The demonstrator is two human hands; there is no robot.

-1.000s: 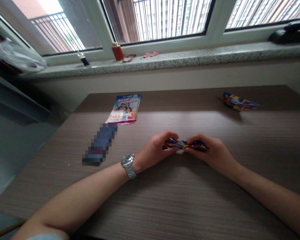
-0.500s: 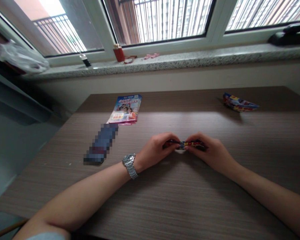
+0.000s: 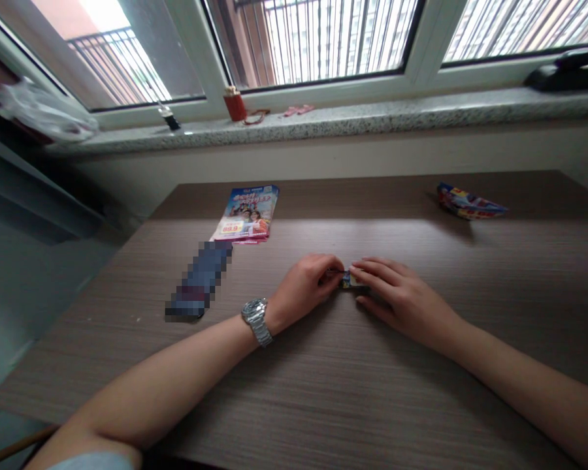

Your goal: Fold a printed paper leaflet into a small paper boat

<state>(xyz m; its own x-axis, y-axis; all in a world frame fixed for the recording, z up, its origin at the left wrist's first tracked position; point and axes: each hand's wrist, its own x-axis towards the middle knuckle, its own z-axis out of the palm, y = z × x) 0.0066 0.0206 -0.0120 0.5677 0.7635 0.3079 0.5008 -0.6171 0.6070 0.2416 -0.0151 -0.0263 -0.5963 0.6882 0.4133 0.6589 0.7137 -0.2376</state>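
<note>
A small folded piece of colourful printed paper (image 3: 349,281) lies between my hands over the middle of the table. My left hand (image 3: 306,287), with a silver watch on its wrist, pinches the left end of the paper. My right hand (image 3: 402,294) rests over the right part with its fingers stretched out and slightly apart, palm down. Its fingertips touch the paper and hide much of it. A folded paper shape (image 3: 470,202) in similar colours sits at the back right of the table.
On the brown table (image 3: 294,391) lie a stack of printed flyers (image 3: 247,212) at the back left and a pixelated dark flat object (image 3: 199,281) nearer me. The granite sill (image 3: 372,121) holds a red item (image 3: 234,104), pink pieces and a black object.
My right hand has gone from pinching the paper's right end to lying over it with fingers extended. The paper shows less and sits slightly further left. My left hand still pinches it.
</note>
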